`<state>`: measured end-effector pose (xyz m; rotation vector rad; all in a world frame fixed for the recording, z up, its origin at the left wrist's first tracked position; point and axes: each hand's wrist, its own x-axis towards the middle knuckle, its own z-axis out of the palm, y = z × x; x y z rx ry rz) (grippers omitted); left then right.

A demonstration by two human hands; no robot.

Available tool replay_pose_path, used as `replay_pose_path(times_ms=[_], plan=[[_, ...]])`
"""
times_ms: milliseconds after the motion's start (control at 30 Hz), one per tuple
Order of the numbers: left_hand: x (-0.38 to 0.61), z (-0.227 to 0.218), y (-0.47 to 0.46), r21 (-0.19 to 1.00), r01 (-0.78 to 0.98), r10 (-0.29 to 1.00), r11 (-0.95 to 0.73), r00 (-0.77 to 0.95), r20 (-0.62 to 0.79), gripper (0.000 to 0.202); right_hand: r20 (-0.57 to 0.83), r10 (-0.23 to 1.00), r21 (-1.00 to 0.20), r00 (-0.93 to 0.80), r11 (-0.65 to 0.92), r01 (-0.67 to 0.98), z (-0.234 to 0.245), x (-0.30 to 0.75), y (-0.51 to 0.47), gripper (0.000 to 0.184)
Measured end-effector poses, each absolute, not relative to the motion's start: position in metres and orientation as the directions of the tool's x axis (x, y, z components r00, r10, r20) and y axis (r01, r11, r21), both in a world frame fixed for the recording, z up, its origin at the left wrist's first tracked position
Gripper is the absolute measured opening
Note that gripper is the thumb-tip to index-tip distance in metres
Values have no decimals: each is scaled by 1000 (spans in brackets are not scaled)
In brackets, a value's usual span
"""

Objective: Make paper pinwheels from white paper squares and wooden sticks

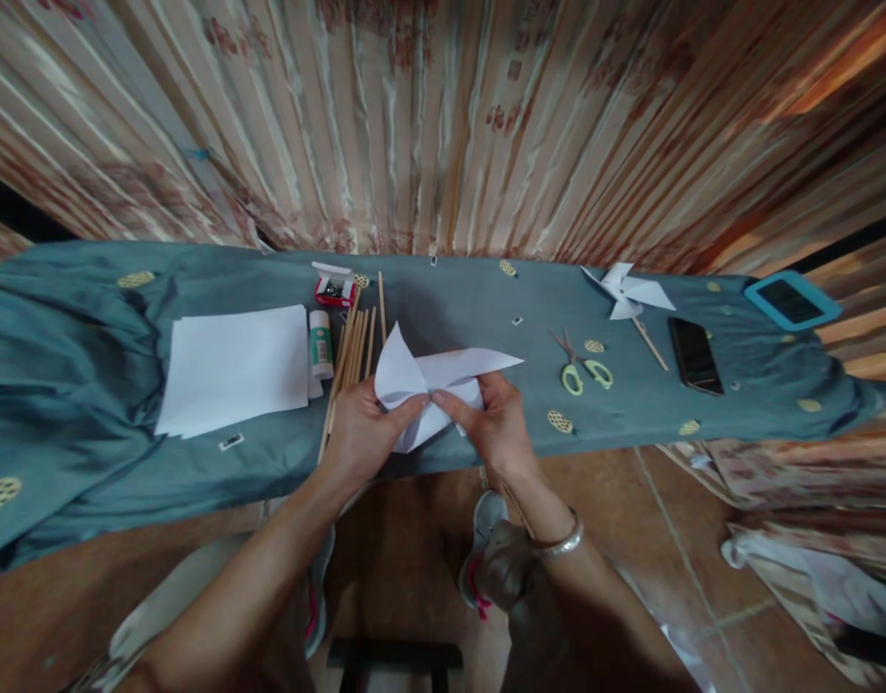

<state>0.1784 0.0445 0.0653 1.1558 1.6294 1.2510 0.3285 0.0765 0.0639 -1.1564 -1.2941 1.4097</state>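
Observation:
A white paper pinwheel (453, 364), its corners folded in toward the middle, is held over the front edge of the cloth-covered table. My left hand (367, 423) grips its left side, thumb pressed near the centre. On the other side my right hand (500, 419) pinches the paper, its thumb tip almost meeting the left one. Whatever lies under the thumbs is hidden, as are most of the fingers behind the paper. Several thin wooden sticks (354, 346) lie just left of the pinwheel, close to my left hand.
Left of the sticks are a glue stick (320, 344), a stack of white paper (233, 371) and an opened red box (335, 290) of small dark pieces. To the right lie scissors (583, 371), a finished pinwheel (625, 291) on a stick, a phone (695, 356) and a blue-framed device (793, 299).

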Motion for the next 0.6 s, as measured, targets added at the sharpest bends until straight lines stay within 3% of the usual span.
replay_pose_path(times_ms=[300, 600], plan=[[179, 62, 43, 984, 160, 968, 77, -250, -35, 29, -76, 980, -996, -186, -68, 52, 68, 331, 77, 27], [181, 63, 42, 987, 123, 958, 101, -281, -63, 27, -91, 976, -996, -200, -93, -2, 67, 329, 77, 36]])
